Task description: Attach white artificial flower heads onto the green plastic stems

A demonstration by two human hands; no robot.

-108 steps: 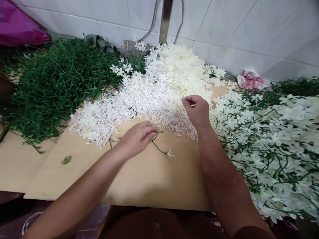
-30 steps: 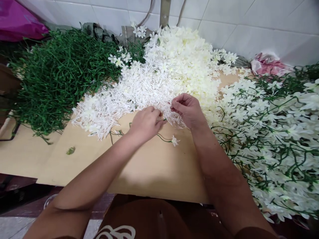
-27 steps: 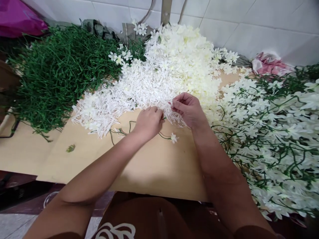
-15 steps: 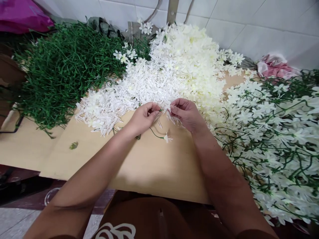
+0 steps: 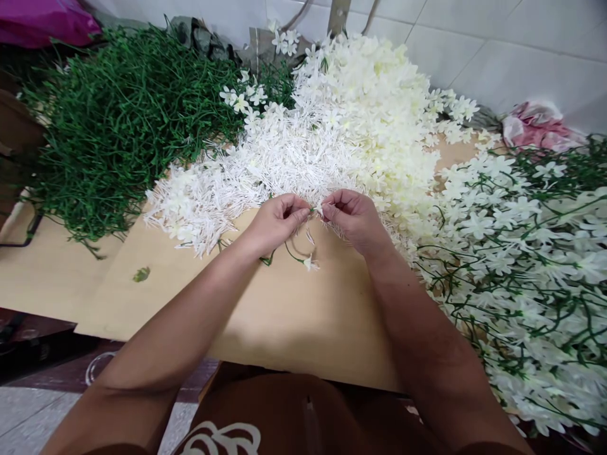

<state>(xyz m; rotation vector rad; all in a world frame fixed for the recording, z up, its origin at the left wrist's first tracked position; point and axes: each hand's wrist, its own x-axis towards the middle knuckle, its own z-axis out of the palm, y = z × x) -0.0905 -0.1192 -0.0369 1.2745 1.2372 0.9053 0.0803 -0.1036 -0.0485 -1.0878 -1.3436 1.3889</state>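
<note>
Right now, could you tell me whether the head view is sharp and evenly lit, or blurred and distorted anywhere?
Head view: sharp around both hands, left hand and right hand; soft, even light, faint shadow on the board; cream flower heap slightly washed out; wall tile lines bend toward the edges.

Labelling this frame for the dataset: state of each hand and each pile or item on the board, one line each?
left hand: pinched shut on the green stem
right hand: fingertips pinched on a small white piece at the stem's tip
green stem: partly assembled, one flower on its lower end
green stem pile: loose, bare
white flower pile: loose, unattached
finished sprays: flowers fitted, heaped
</note>
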